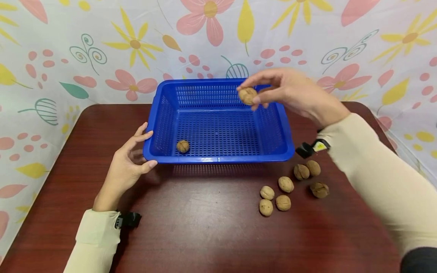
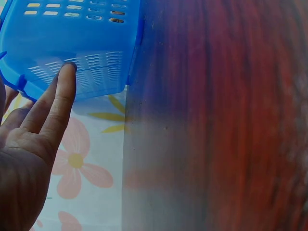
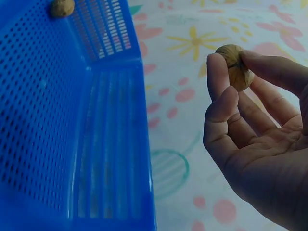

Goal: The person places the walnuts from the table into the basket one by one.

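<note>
Above the back right corner of the blue plastic basket (image 1: pixel 218 159), my right hand (image 1: pixel 290 89) pinches a walnut (image 1: pixel 247 96) between thumb and fingertips. The right wrist view shows that walnut (image 3: pixel 236 67) from the palm side, beside the basket's long wall. A second walnut (image 1: pixel 183 146) sits on the basket floor near its front left corner. My left hand (image 1: pixel 124 165) touches the basket's left end, thumb at the front corner and fingers spread along the side. In the left wrist view those fingers (image 2: pixel 62 103) look fairly straight against the blue outer wall.
Several loose walnuts (image 1: pixel 283 203) lie on the dark red wooden table (image 1: pixel 205 235), right of and in front of the basket. Behind the table hangs a white cloth (image 1: pixel 112 45) with printed flowers and leaves. Black straps (image 1: pixel 129 220) circle both wrists.
</note>
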Motion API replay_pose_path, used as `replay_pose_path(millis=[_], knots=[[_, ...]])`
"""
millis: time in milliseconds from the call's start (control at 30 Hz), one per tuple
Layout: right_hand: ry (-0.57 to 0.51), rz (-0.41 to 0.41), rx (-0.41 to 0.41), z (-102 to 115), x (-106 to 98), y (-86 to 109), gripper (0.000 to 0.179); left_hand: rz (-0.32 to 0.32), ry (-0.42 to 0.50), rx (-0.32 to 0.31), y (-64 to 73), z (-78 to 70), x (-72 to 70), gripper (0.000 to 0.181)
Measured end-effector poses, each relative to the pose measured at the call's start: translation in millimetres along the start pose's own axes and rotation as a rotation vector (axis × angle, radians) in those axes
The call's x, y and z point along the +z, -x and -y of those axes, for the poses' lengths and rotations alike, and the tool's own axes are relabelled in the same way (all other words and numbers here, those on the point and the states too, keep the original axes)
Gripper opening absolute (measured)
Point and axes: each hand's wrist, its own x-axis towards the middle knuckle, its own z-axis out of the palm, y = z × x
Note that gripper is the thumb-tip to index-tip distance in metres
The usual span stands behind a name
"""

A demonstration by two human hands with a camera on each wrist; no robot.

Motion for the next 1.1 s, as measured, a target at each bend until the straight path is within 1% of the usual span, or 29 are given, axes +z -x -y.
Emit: replay_pose_path(millis=[133, 233, 333, 467, 633, 800, 1100], knots=[[-0.074, 0.077, -0.043, -1.9, 15.8, -34.9, 0.034, 0.001, 0.001, 0.001, -0.2, -0.2, 0.4, 0.073], [-0.159, 0.131, -0.059, -7.4, 29.7, -56.7, 0.034, 0.006, 0.001, 0.004, -0.2, 0.0, 0.1, 0.073], [-0.208, 0.173, -0.048, -13.1, 44.5, -75.6, 0.034, 0.012, -0.004, 0.004, 0.0, 0.6, -0.9, 0.073], [-0.214, 0.216, -0.019, -20.6, 62.4, -96.5, 0.035, 0.019, -0.008, 0.001, -0.1, 1.9, -1.8, 0.072], [-0.208, 0.263, 0.011, -30.0, 78.5, -115.7, 0.037, 0.026, 0.002, -0.001, -1.5, 3.4, -0.5, 0.073], [-0.183, 0.303, 0.050, -40.3, 90.7, -130.3, 0.038, 0.024, -0.005, -0.001, -2.4, 5.1, 0.4, 0.072], [-0.114, 0.403, 0.100, -53.9, 113.9, -149.5, 0.036, 0.014, 0.010, 0.010, -2.7, 8.8, 1.2, 0.072]])
